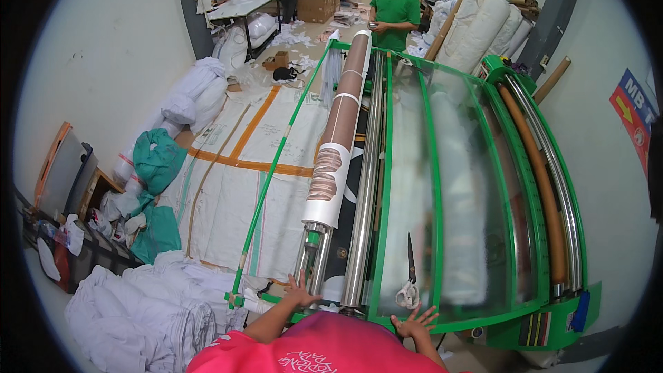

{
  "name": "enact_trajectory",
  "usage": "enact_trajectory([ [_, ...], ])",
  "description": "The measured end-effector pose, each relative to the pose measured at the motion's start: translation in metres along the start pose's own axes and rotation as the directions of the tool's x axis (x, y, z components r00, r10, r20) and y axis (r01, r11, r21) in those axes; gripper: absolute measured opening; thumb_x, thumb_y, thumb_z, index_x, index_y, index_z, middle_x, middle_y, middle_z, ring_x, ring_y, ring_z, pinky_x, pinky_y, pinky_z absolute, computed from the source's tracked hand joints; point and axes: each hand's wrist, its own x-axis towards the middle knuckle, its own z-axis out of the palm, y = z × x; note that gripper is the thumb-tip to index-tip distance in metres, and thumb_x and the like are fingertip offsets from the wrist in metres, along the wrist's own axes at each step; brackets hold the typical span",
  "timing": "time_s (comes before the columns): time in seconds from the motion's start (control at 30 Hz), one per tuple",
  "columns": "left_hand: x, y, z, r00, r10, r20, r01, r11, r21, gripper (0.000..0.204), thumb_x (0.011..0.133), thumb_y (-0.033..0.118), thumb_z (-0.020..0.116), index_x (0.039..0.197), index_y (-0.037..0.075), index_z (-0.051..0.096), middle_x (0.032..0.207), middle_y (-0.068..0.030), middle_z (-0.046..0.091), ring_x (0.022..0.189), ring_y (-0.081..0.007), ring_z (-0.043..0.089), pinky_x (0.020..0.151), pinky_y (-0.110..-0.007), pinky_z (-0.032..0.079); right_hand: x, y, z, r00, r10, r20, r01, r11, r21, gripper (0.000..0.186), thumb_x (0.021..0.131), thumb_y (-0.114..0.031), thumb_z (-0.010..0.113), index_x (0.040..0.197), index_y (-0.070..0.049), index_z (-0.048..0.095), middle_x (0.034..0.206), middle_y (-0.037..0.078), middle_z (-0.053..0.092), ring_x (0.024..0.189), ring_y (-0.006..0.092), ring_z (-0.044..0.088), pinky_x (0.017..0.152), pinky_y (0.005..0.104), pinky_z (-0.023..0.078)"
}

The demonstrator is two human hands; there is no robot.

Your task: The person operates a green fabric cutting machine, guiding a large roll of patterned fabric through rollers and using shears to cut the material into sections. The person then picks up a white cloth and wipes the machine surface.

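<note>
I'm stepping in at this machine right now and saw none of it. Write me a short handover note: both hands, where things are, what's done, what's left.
Left hand: open, fingers spread, at the near end of the machine beside the steel rollers.
Right hand: open, resting on the green frame, just below the scissors.
Scissors lie on the clear curved cover, unheld.
The paper roll sits lengthwise in the machine.
Done or left: cannot tell; nothing is gripped.

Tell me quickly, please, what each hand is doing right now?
Left hand: open, fingers spread, empty, at the roller end.
Right hand: open, empty, on the green frame beside the scissors.
</note>
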Motion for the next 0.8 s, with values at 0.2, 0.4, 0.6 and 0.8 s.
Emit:
enact_trajectory([
  [0.2,-0.004,0.002,0.000,1.000,0.026,-0.010,-0.027,0.999,-0.026,0.160,0.081,0.095,0.068,0.171,0.013,-0.037,0.177,-0.0416,-0.024,0.168,-0.0614,-0.010,0.128,-0.079,0.020,0.014,-0.001,0.000,0.997,0.055,0.062,-0.050,0.995,-0.091,0.149,0.086,-0.104,0.045,0.171,-0.012,-0.034,0.163,0.042,-0.050,0.154,0.0666,-0.039,0.126,0.0829,0.001],
  [0.4,-0.010,0.002,0.001,0.998,0.014,-0.067,-0.017,0.999,-0.047,0.157,0.083,0.094,0.067,0.172,0.015,-0.035,0.177,-0.0441,-0.020,0.164,-0.0680,0.005,0.128,-0.076,0.025,0.017,-0.002,0.000,0.996,0.060,0.069,-0.053,0.993,-0.104,0.151,0.084,-0.105,0.045,0.170,-0.011,-0.036,0.163,0.043,-0.049,0.155,0.0668,-0.037,0.127,0.0827,0.002],
  [0.6,-0.009,0.011,-0.004,0.997,-0.071,-0.037,0.072,0.997,0.024,0.155,0.083,0.093,0.068,0.172,0.021,-0.036,0.178,-0.0430,-0.017,0.158,-0.0719,0.025,0.128,-0.072,0.031,0.021,-0.004,-0.001,0.994,0.083,0.074,-0.074,0.990,-0.117,0.153,0.084,-0.105,0.046,0.169,-0.010,-0.038,0.162,0.044,-0.050,0.154,0.0662,-0.038,0.127,0.0825,0.002],
  [0.8,-0.012,0.012,-0.005,0.997,-0.062,-0.052,0.066,0.995,0.074,0.156,0.083,0.092,0.069,0.170,0.021,-0.038,0.179,-0.0437,-0.014,0.159,-0.0699,0.026,0.128,-0.071,0.032,0.019,-0.006,-0.002,0.992,0.099,0.079,-0.089,0.989,-0.114,0.153,0.083,-0.106,0.046,0.169,-0.011,-0.039,0.161,0.044,-0.050,0.154,0.0654,-0.040,0.127,0.0824,0.001],
])
